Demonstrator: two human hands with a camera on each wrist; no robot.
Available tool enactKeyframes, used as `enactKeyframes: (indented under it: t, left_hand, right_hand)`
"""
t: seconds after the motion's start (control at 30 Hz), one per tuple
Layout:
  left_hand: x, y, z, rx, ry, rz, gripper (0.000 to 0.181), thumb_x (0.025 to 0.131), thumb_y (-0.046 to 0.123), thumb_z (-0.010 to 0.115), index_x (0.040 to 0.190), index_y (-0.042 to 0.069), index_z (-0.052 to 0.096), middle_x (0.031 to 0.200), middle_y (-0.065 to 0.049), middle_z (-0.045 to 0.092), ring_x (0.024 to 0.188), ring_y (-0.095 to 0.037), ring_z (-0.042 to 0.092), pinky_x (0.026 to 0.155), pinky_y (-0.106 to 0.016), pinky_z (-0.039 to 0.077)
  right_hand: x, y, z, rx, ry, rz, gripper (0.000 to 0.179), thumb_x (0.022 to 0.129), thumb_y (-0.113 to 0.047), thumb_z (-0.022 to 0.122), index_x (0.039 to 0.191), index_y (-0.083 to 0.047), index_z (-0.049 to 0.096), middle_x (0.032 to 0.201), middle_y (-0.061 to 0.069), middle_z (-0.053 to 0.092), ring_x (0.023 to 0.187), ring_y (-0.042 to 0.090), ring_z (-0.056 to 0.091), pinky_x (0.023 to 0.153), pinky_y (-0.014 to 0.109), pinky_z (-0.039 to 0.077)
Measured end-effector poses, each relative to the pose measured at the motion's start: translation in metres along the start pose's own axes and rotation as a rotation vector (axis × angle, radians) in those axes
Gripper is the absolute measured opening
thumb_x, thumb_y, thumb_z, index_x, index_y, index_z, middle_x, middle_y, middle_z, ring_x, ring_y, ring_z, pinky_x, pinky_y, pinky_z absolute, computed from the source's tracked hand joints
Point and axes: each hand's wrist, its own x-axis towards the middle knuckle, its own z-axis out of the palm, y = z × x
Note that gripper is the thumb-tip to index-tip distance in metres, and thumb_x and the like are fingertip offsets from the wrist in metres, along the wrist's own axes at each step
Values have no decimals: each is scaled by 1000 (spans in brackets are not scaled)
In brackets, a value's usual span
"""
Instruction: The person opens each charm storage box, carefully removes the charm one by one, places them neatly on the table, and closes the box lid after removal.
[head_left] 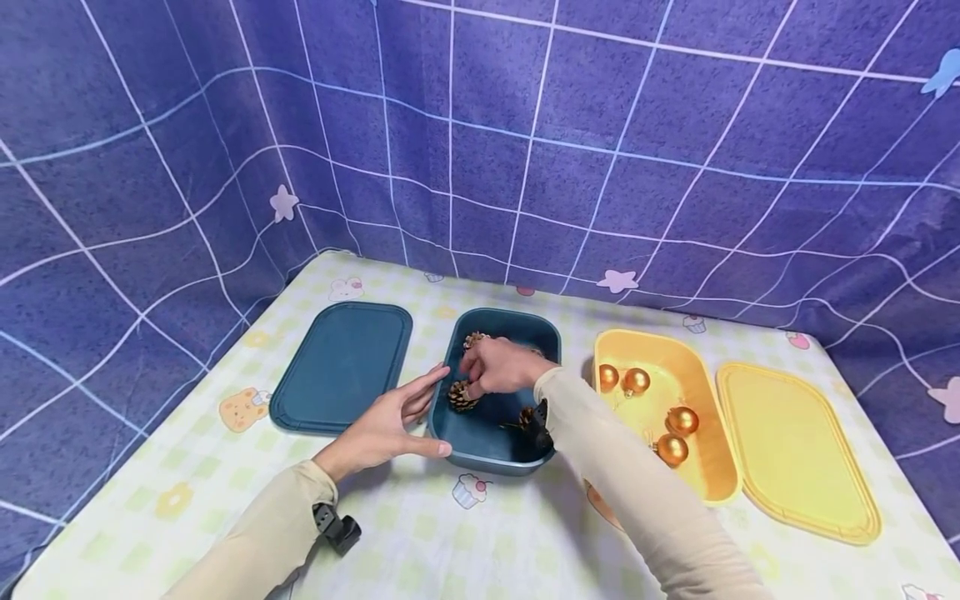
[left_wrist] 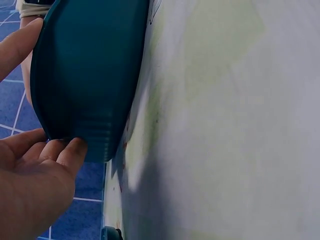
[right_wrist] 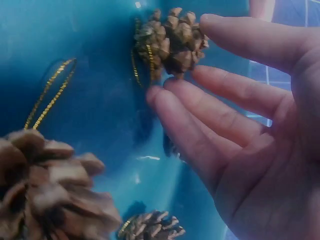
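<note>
My left hand [head_left: 382, 429] is at the left wall of a dark blue box [head_left: 491, 463], fingertips at the rim and thumb spread apart at the near corner. My right hand [head_left: 501, 367] reaches into the box. In the right wrist view its thumb tip meets the edge of a pine cone [right_wrist: 172, 42] with a gold loop, and the loosely extended fingers end right below it. A bigger-looking pine cone [right_wrist: 47, 192] lies close to the wrist camera, and another pine cone [right_wrist: 152, 226] sits lower down. Right hand and sleeve hide part of the box's inside.
A dark blue lid [head_left: 341, 367] lies left of the box. To the right, a yellow box [head_left: 651, 350] contains several shiny gold ball ornaments [head_left: 682, 420], with a yellow lid [head_left: 798, 450] beside it. A blue grid-patterned curtain [head_left: 480, 150] hangs behind the table.
</note>
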Motion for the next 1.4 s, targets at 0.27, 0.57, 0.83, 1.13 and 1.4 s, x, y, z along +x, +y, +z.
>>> enactKeyframes:
  t: [0.27,0.57,0.83,1.13,1.4]
  left_hand:
    - [0,-1,0,-6,-7,7,105,79,22,86,162,16,22,171,-8,9,155,-33,20,122,-43,30]
    - [5,0,-2,-8,-27,17,106,79,21,87,162,15,21,171,-10,9,155,-34,21,122,-41,30]
    - [5,2,-5,-7,-44,-5,106,78,22,88,162,21,22,171,-4,10,155,-30,20,123,-42,29]
    - [6,7,-7,15,-68,-19,107,79,19,87,162,19,20,171,0,13,155,-28,24,124,-43,29]
    - [7,7,-7,22,-65,0,107,79,18,86,162,14,18,171,-5,12,154,-30,24,123,-41,29]
  right_hand:
    - [3,0,10,19,-12,10,39,84,-20,82,119,-8,71,101,5,78,85,10,68,85,29,58]
    - [-3,-2,1,2,12,12,40,84,-21,82,120,-9,72,106,5,77,93,13,70,88,30,59]
    - [-22,-10,-16,-64,63,-53,38,86,-24,80,122,-13,72,94,-3,74,84,9,66,79,27,56]
    - [-66,-27,-20,-90,155,-184,36,86,-22,77,121,-12,73,94,-3,76,77,2,66,75,21,56]
    - [-107,-31,4,-53,305,-310,35,86,-20,77,119,-7,73,104,2,74,77,2,65,77,19,56]
